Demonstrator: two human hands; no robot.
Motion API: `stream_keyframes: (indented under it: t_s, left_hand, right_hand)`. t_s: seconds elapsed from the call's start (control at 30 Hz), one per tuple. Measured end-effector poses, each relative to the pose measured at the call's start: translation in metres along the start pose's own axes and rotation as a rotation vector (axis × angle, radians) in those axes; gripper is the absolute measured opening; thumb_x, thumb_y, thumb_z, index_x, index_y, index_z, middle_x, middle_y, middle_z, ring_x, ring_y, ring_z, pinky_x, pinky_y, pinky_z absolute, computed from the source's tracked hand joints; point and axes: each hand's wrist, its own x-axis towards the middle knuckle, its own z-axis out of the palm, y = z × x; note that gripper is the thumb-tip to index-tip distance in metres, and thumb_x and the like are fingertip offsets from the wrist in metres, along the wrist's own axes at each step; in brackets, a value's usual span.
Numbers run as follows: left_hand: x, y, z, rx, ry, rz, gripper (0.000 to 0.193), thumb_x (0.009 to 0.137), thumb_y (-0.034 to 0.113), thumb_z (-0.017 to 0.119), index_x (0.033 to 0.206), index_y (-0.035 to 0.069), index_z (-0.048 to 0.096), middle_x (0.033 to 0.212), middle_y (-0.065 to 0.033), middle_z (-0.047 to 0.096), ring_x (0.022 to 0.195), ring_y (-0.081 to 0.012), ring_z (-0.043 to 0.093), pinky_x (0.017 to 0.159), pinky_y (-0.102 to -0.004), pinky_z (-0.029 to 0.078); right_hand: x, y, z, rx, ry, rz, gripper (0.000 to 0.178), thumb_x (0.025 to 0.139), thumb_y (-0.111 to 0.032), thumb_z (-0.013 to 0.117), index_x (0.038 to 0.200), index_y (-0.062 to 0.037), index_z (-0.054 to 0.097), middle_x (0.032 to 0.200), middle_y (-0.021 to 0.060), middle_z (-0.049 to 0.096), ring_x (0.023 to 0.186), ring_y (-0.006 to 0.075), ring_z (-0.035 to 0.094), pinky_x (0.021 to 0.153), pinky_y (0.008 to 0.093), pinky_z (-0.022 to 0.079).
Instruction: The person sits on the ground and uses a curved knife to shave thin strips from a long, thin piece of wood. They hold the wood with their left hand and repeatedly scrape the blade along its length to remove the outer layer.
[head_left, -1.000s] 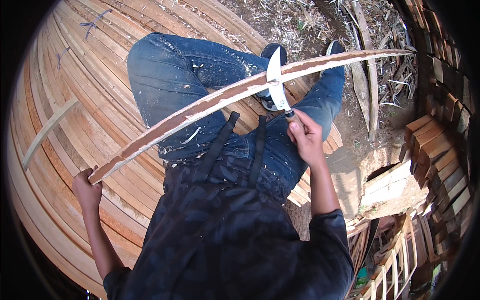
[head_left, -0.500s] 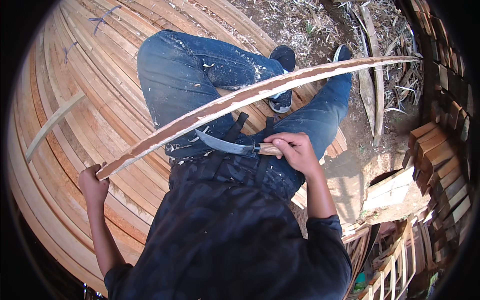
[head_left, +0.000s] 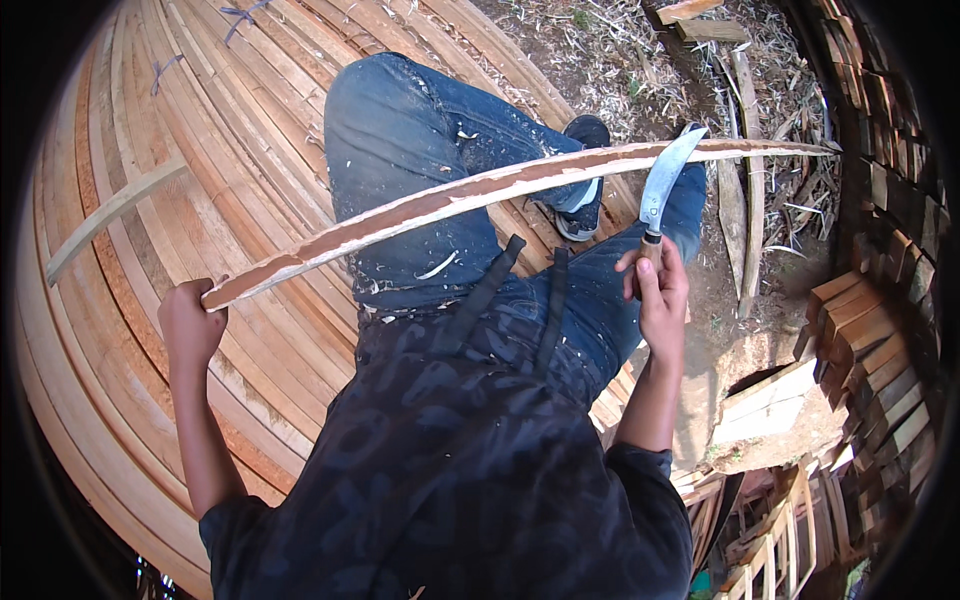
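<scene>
My left hand (head_left: 190, 322) is closed round the near left end of a long wooden strip (head_left: 420, 208). The strip has a brown face with pale, roughly cut edges, and it stretches across my legs to the far right. In my right hand (head_left: 660, 295) is a curved knife (head_left: 668, 182) with a wooden handle, its broad blade pointing up and away. From this view the blade overlaps the strip's right part; whether they touch I cannot tell. A pale shaving (head_left: 438, 265) lies on my jeans.
I sit on many long wooden planks (head_left: 240, 395) laid side by side. A short pale slat (head_left: 110, 222) lies across them at the left. Wood shavings (head_left: 610, 60) litter the ground ahead. Stacked timber (head_left: 865, 325) stands at the right, with a slatted wooden frame (head_left: 780, 535) below it.
My right hand has moved right and forward from my lap, turning the knife from pointing left to pointing away. A shaving now lies on my thigh. My left hand still grips the strip.
</scene>
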Motion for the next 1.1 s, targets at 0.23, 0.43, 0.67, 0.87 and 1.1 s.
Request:
stream_keyframes:
  t_s: [0.23, 0.43, 0.67, 0.87, 1.1]
  left_hand:
    - [-0.002, 0.009, -0.007, -0.028, -0.078, -0.084, 0.02, 0.077, 0.018, 0.065, 0.072, -0.002, 0.065, 0.064, -0.0263, 0.054, 0.067, -0.0432, 0.057, 0.06, -0.0446, 0.044]
    - [-0.006, 0.0, 0.001, -0.012, -0.099, -0.099, 0.019, 0.07, 0.013, 0.067, 0.084, 0.0, 0.069, 0.076, -0.0223, 0.063, 0.076, -0.0386, 0.061, 0.068, -0.0425, 0.048]
    - [-0.009, -0.002, 0.007, -0.066, 0.116, -0.032, 0.02, 0.074, 0.016, 0.068, 0.068, -0.001, 0.062, 0.06, -0.0233, 0.052, 0.062, -0.0416, 0.053, 0.057, -0.0442, 0.041]
    - [-0.011, -0.001, 0.012, -0.043, 0.06, -0.054, 0.023, 0.076, 0.019, 0.068, 0.065, -0.001, 0.06, 0.059, -0.0231, 0.05, 0.06, -0.0413, 0.052, 0.055, -0.0442, 0.04]
    - [-0.009, -0.006, 0.026, -0.132, 0.217, 0.024, 0.034, 0.081, 0.029, 0.07, 0.066, 0.0, 0.061, 0.057, -0.0218, 0.05, 0.06, -0.0408, 0.052, 0.055, -0.0439, 0.04]
  right_hand:
    - [0.001, 0.01, 0.031, 0.269, 0.266, 0.014, 0.029, 0.099, -0.024, 0.047, 0.11, 0.0018, 0.056, 0.064, -0.0016, 0.044, 0.052, 0.0032, 0.038, 0.041, 0.0158, 0.027]
    - [-0.011, 0.017, 0.032, 0.052, -0.031, 0.052, 0.027, 0.096, -0.018, 0.054, 0.112, 0.0031, 0.056, 0.066, -0.0002, 0.05, 0.052, 0.0046, 0.042, 0.045, 0.0209, 0.035]
    - [-0.019, 0.005, 0.045, -0.053, -0.144, 0.14, 0.029, 0.098, -0.023, 0.05, 0.113, 0.002, 0.053, 0.063, -0.0001, 0.048, 0.047, 0.0037, 0.038, 0.042, 0.0191, 0.03]
    - [-0.026, 0.008, 0.06, -0.069, -0.145, 0.168, 0.029, 0.098, -0.026, 0.05, 0.109, 0.0, 0.057, 0.06, -0.0009, 0.046, 0.046, 0.0038, 0.038, 0.041, 0.0197, 0.029]
    - [-0.028, 0.004, 0.075, 0.266, -0.218, 0.299, 0.033, 0.101, -0.028, 0.041, 0.112, 0.0002, 0.053, 0.059, 0.0003, 0.044, 0.043, 0.0037, 0.033, 0.039, 0.0182, 0.027]
